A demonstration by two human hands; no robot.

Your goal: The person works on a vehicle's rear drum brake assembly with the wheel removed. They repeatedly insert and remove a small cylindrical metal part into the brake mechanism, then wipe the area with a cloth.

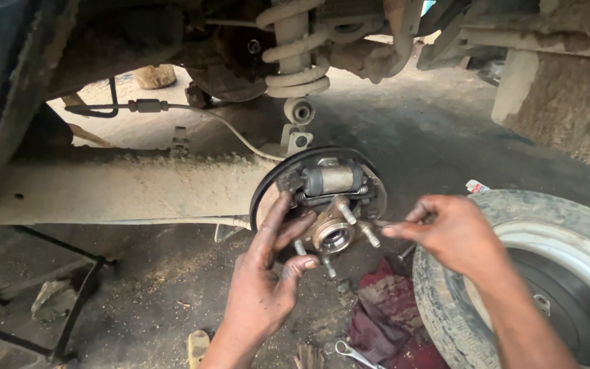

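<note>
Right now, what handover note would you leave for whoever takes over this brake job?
Left hand: open, fingers resting on the hub and backing plate.
Right hand: pinching a thin tool, tip at the hub's right side.
Wheel lies off at right; rag and wrench on the ground below.
Done: wheel and drum off.
Left: brake work and refitting, as far as I can judge.

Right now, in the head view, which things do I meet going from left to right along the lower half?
Metal frame → left hand → wheel hub → right hand → tyre.
</note>
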